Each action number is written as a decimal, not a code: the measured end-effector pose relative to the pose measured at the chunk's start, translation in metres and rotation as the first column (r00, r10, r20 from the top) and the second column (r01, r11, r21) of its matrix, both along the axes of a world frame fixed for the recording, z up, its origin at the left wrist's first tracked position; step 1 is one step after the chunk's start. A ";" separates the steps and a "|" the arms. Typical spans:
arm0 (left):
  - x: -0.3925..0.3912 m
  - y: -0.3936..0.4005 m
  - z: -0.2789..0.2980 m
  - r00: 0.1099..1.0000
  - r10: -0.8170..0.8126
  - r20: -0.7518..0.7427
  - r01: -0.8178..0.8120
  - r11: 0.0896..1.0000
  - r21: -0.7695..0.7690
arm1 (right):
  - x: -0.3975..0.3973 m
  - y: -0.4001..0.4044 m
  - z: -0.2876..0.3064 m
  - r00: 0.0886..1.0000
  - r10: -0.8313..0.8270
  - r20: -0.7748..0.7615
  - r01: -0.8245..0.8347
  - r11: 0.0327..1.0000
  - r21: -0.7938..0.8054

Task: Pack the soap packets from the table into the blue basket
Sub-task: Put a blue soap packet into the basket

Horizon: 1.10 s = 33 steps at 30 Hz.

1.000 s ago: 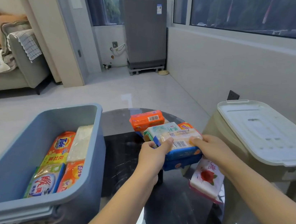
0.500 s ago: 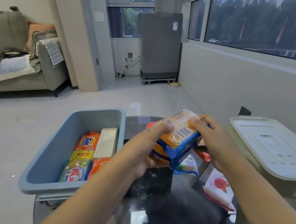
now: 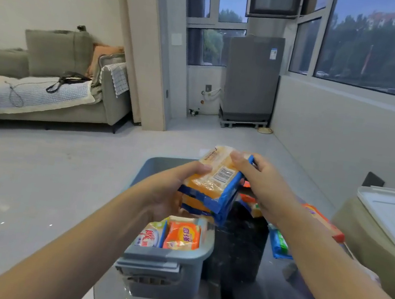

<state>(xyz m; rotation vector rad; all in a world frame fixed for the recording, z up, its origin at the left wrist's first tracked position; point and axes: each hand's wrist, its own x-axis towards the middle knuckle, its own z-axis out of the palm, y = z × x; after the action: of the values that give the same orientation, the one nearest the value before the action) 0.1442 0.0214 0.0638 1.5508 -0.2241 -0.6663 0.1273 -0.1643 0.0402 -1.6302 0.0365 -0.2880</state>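
Both hands hold a stack of orange soap packets in blue wrapping (image 3: pixel 214 184), tilted, above the blue basket (image 3: pixel 163 267). My left hand (image 3: pixel 173 191) grips the stack's left side and my right hand (image 3: pixel 264 185) grips its right side. Inside the basket lie an orange packet (image 3: pixel 184 235) and a white packet with red lettering (image 3: pixel 148 238); the rest of its inside is hidden by the stack and my arms. More packets remain on the dark glass table (image 3: pixel 236 245): an orange one (image 3: pixel 322 221) and a blue-green one (image 3: pixel 279 245), partly behind my right arm.
A beige bin with a white lid (image 3: pixel 387 224) stands right of the table. The basket sits at the table's left edge, over open floor. A sofa (image 3: pixel 49 84) is far left and a grey appliance (image 3: pixel 250 81) stands by the window.
Both hands lifted the stack off the table and carried it left, over the basket. The camera tilted up and turned left.
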 end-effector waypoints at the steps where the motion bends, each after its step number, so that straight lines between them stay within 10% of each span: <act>1: 0.003 0.004 -0.002 0.999 0.043 0.007 -0.043 0.999 -0.015 | 0.003 0.006 -0.001 1.000 0.016 0.002 -0.016 1.000 0.004; 6: 0.015 0.017 -0.019 0.981 0.192 -0.026 -0.193 0.978 -0.073 | 0.015 0.021 -0.012 0.988 0.151 -0.030 -0.152 0.988 -0.015; 14: 0.050 0.010 -0.048 0.947 0.297 -0.123 -0.302 0.953 -0.021 | 0.017 0.036 -0.032 0.993 -0.104 -0.047 0.072 0.890 -0.449; 33: 0.083 0.008 -0.062 0.970 0.212 -0.115 -0.185 0.960 0.209 | 0.011 0.043 -0.050 0.969 0.032 -0.244 -0.111 0.942 -0.316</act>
<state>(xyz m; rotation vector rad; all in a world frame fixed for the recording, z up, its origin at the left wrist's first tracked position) 0.2275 0.0289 0.0014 1.6820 0.1039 -0.6465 0.1385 -0.1210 -0.0102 -1.9874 0.1144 -0.0414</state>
